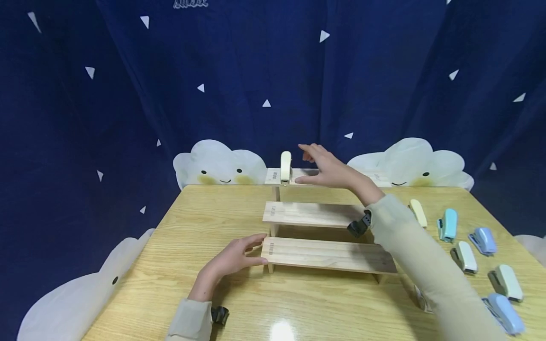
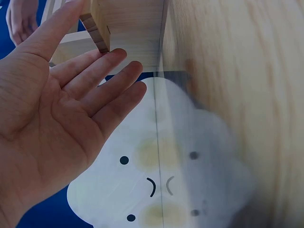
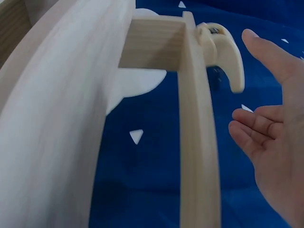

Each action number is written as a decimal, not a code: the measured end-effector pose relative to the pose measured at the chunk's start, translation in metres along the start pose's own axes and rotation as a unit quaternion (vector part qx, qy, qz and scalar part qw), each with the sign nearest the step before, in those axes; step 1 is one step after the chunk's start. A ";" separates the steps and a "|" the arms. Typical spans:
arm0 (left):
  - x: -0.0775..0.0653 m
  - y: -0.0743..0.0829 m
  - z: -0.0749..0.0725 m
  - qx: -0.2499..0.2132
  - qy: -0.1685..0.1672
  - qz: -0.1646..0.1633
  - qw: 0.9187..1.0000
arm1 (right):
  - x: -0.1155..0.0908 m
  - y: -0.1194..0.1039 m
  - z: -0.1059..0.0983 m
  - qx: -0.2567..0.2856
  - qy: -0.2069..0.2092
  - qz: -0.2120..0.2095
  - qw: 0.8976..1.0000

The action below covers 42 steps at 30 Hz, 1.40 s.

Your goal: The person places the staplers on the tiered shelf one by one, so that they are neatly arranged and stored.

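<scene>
A cream stapler (image 1: 286,166) stands near the left end of the top step of a three-step wooden rack (image 1: 324,253). Just right of it is my right hand (image 1: 328,168), thumb and fingers spread apart and holding nothing. In the right wrist view a gap shows between that hand (image 3: 275,109) and the stapler (image 3: 225,54). My left hand (image 1: 232,258) is at the left end of the lowest step, thumb by its front corner and fingertips by the back one. The left wrist view shows its fingers (image 2: 102,95) fairly straight, fingertips right at the board's end (image 2: 97,28).
Right of the rack, several staplers lie on the wooden table (image 1: 213,208): yellow (image 1: 418,213), teal (image 1: 448,225), white (image 1: 507,282) and blue (image 1: 504,312) among them. My right sleeve partly covers a small object (image 1: 422,299). A dark blue curtain (image 1: 264,71) hangs behind.
</scene>
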<state>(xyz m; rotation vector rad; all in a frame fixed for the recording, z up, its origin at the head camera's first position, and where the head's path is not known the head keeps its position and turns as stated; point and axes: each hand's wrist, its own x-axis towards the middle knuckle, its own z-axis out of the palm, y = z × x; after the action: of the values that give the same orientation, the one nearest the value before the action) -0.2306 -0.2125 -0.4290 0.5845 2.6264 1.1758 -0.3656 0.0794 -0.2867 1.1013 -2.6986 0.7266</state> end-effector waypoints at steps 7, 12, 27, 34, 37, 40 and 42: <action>0.000 0.001 0.000 0.005 -0.004 -0.004 1.000 | -0.039 0.015 -0.026 -0.014 0.034 -0.002 0.999; 0.000 0.001 0.000 -0.006 -0.001 -0.013 1.000 | -0.069 0.029 -0.041 -0.024 0.062 0.009 0.998; -0.001 0.002 0.000 -0.016 -0.001 -0.017 1.000 | -0.161 0.062 -0.061 -0.060 0.102 0.056 0.991; 0.000 0.000 0.001 -0.018 -0.004 -0.011 1.000 | -0.199 0.078 -0.057 -0.097 0.086 0.066 0.989; 0.001 0.000 0.002 -0.018 -0.004 -0.008 1.000 | -0.214 0.085 -0.055 -0.115 0.084 0.062 0.988; 0.001 0.000 0.001 -0.017 -0.005 -0.007 1.000 | -0.227 0.090 -0.050 -0.125 0.078 0.073 0.986; 0.001 0.001 0.001 -0.016 -0.005 -0.006 1.000 | -0.235 0.093 -0.047 -0.134 0.075 0.079 0.985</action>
<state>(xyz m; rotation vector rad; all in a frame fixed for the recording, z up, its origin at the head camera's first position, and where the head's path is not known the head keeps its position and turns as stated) -0.2312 -0.2106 -0.4289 0.5658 2.5948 1.2051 -0.2629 0.3054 -0.3519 0.7468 -2.6756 0.4273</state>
